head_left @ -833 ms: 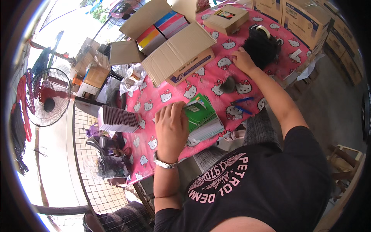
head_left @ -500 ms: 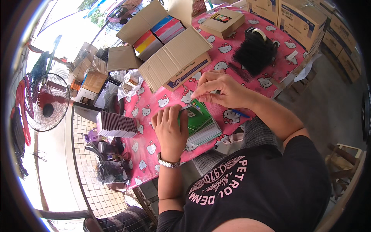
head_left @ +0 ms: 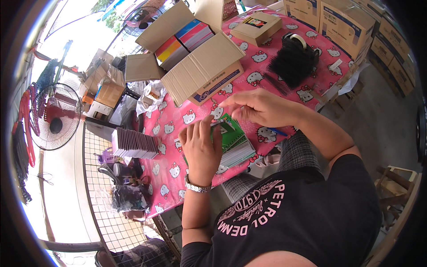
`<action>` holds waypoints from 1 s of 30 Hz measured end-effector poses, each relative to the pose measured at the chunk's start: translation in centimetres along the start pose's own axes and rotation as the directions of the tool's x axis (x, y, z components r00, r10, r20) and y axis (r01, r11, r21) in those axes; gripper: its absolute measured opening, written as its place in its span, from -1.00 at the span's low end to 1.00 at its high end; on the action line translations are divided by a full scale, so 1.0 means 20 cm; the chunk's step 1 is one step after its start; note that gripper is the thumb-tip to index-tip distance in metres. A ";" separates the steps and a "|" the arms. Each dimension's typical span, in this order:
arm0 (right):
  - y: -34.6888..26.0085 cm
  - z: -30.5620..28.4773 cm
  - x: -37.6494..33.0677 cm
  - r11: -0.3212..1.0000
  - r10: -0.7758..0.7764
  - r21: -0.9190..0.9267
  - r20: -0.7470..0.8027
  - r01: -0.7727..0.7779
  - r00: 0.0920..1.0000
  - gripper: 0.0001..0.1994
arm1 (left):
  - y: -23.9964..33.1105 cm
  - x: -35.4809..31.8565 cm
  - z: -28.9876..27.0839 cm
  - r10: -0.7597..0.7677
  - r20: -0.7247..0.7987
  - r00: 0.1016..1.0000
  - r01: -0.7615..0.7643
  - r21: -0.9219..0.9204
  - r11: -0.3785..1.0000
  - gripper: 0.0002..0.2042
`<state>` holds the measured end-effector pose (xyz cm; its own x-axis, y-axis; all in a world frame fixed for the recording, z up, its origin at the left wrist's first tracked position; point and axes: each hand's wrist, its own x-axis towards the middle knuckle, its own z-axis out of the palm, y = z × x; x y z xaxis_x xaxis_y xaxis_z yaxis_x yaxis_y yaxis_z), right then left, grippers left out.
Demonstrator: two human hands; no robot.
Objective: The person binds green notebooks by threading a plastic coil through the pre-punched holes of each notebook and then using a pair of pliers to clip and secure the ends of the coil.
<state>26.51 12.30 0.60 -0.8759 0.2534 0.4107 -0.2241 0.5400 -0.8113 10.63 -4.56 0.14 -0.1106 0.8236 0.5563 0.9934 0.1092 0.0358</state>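
Notebooks (head_left: pixel 235 143), carton (head_left: pixel 204 69) on table (head_left: pixel 168 178) (pink-covered)

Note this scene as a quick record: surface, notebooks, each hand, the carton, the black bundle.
Surface: pink patterned table cover
Notebooks: stacked, green cover uppermost
Left hand: at the notebooks' left side, grip hidden
Right hand: fingers bent near the notebooks' far end, contact unclear
Carton: flaps open, colourful stacks inside
Black bundle: on the cover, beyond the right hand

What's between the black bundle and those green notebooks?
In the head view, the right hand is between the black bundle and the green notebooks, over pink patterned tablecloth; what lies beneath the hand is hidden.
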 end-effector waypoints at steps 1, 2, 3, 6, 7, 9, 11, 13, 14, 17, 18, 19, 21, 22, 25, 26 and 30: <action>-0.01 0.00 0.00 0.995 -0.062 -0.075 -0.013 0.061 0.998 -0.65 | 0.02 0.01 0.00 0.022 -0.008 1.000 -0.022 -0.011 1.000 -0.78; 0.00 -0.01 0.00 0.992 -0.084 -0.092 -0.010 0.083 0.996 -0.63 | 0.04 0.02 0.00 0.045 -0.014 0.999 -0.045 -0.027 0.999 -0.76; 0.00 -0.02 0.01 0.989 -0.106 -0.108 -0.007 0.105 0.994 -0.61 | 0.06 0.03 0.00 0.051 0.006 0.999 -0.050 -0.026 0.998 -0.72; -0.04 0.00 0.01 0.966 -0.150 -0.211 0.003 0.147 0.989 -0.62 | 0.05 0.02 0.00 0.042 0.042 0.998 -0.041 -0.019 0.999 -0.73; -0.07 0.00 0.01 0.955 -0.160 -0.253 0.009 0.157 0.987 -0.64 | 0.04 0.02 0.00 0.035 0.050 0.998 -0.033 -0.035 0.999 -0.73; -0.12 -0.02 0.06 0.998 -0.009 -0.055 0.125 0.016 0.992 -0.66 | 0.04 0.01 -0.02 0.019 0.061 0.998 -0.015 -0.066 0.998 -0.75; 0.03 -0.03 0.11 0.913 0.168 0.330 0.229 -0.239 0.959 -0.68 | 0.02 -0.01 0.00 0.015 0.037 0.999 -0.011 -0.105 0.994 -0.77; 0.40 -0.03 0.17 0.777 0.360 0.478 0.198 -0.411 0.912 -0.63 | 0.01 -0.01 0.01 0.013 0.048 0.999 -0.006 -0.136 0.991 -0.79; 0.72 0.00 0.14 0.910 0.415 -0.039 0.075 -0.413 0.907 -0.58 | 0.02 0.01 0.01 0.018 0.069 0.997 -0.007 -0.150 0.989 -0.80; 1.36 0.29 -0.12 0.494 0.206 -0.828 -0.184 -0.264 0.961 -0.56 | 0.02 0.01 0.01 0.021 0.033 0.999 -0.018 -0.105 0.994 -0.82; 1.42 0.37 -0.21 0.422 0.004 -0.864 -0.299 -0.273 0.954 -0.62 | 0.01 -0.01 0.00 0.018 0.007 1.000 -0.018 -0.078 0.997 -0.82; 1.41 0.37 -0.17 0.437 0.057 -0.863 -0.255 -0.254 0.965 -0.62 | 0.02 -0.02 -0.01 -0.029 -0.011 1.000 0.029 0.009 1.000 -0.81; 1.33 0.28 -0.13 0.451 0.180 -0.859 -0.176 -0.240 0.968 -0.62 | 0.04 -0.03 -0.01 -0.098 -0.034 0.995 0.100 0.073 0.992 -0.79; 1.15 0.20 0.00 0.667 0.348 -0.679 -0.080 -0.307 0.934 -0.62 | 0.03 -0.05 -0.01 -0.139 -0.034 0.990 0.141 0.075 0.987 -0.77; 0.57 -0.01 0.28 0.948 0.244 0.193 0.068 -0.253 0.967 -0.62 | -0.05 -0.08 -0.01 -0.224 -0.009 0.975 0.221 -0.113 0.969 -0.70; 0.38 -0.07 0.30 0.810 0.086 0.550 0.232 -0.203 0.969 -0.62 | -0.04 -0.07 0.01 -0.218 -0.013 0.976 0.215 -0.121 0.969 -0.70; 0.14 -0.17 0.38 0.982 0.158 -0.016 0.609 -0.186 0.777 -0.60 | -0.01 -0.04 -0.01 -0.228 -0.028 0.973 0.224 -0.102 0.969 -0.70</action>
<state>20.69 18.45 2.94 -0.9764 -0.2066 -0.0621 -0.0499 0.4965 -0.8666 10.59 -5.30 -0.13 -0.3334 0.7611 0.5564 0.9411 0.2336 0.2443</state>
